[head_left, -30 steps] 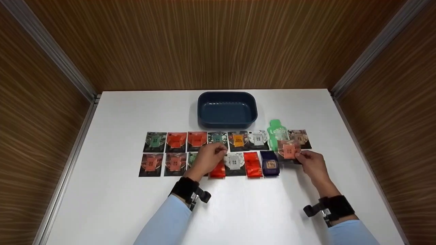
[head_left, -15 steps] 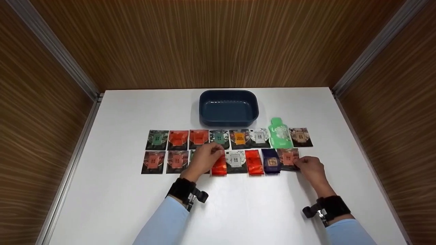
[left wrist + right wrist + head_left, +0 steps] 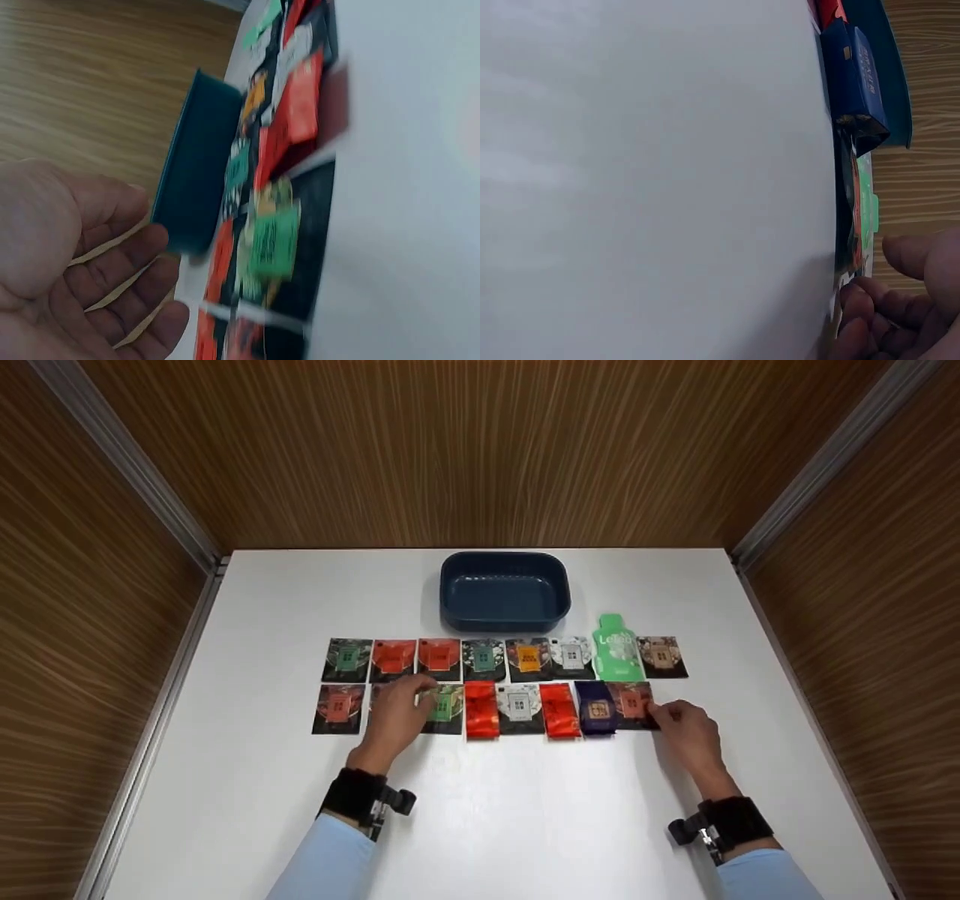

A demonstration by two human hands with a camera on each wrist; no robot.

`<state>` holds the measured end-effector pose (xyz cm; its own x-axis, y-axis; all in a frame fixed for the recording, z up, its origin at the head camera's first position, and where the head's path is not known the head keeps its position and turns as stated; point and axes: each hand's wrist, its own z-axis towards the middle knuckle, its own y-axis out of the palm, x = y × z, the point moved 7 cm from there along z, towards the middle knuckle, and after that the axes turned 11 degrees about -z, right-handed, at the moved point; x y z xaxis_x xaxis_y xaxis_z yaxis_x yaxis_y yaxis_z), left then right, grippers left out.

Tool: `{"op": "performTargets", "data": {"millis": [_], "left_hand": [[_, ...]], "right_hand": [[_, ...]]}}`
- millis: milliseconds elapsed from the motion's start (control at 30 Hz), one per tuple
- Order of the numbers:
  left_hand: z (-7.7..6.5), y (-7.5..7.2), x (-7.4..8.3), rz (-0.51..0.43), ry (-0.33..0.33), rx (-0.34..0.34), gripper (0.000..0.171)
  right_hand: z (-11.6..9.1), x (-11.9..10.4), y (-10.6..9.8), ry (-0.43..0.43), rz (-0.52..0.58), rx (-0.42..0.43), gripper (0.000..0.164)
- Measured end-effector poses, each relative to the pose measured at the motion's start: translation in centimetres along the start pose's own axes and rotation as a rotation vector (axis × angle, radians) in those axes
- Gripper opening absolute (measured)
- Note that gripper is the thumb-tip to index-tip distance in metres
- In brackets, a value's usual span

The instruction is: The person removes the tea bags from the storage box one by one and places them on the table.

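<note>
In the head view my left hand (image 3: 397, 712) is held over the front row of sachets, partly hiding a red-labelled sachet. Its fingers are loosely bent with nothing between them; a green-labelled sachet (image 3: 444, 709) lies beside them. My right hand (image 3: 686, 731) is at the right edge of a dark sachet with a red label (image 3: 631, 705), which lies flat at that row's right end. The right wrist view shows the thumb (image 3: 909, 255) apart from the bent fingers. A dark purple packet (image 3: 596, 709) adjoins that sachet on the left.
Behind the front row lies a second row, with an orange-labelled sachet (image 3: 529, 660), a green spouted pouch (image 3: 617, 651) and a brown-labelled sachet (image 3: 661, 658). A dark blue rectangular dish (image 3: 505, 624) stands behind both rows. Two shiny red packets (image 3: 481, 711) lie in the front row.
My right hand has lowered the red-labelled sachet from above the table to the front row's right end and let go. My left hand has moved left, uncovering the green-labelled sachet.
</note>
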<state>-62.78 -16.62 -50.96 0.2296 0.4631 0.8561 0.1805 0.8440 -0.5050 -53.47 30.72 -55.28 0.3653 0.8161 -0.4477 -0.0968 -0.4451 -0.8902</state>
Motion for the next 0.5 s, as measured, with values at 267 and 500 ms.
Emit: {"op": "performTargets", "data": {"millis": [267,500], "left_hand": [[-3.8,-7.1,-5.6,0.216,-0.026,0.102,0.073],[-5.7,-10.9,-9.8,0.359,-0.141,0.024,0.136]], "right_hand": [[-1.5,0.7,0.0,-0.196,-0.061,0.001,0.086],[-2.0,1.1,0.0,-0.347,-0.282,0.020,0.119]]}}
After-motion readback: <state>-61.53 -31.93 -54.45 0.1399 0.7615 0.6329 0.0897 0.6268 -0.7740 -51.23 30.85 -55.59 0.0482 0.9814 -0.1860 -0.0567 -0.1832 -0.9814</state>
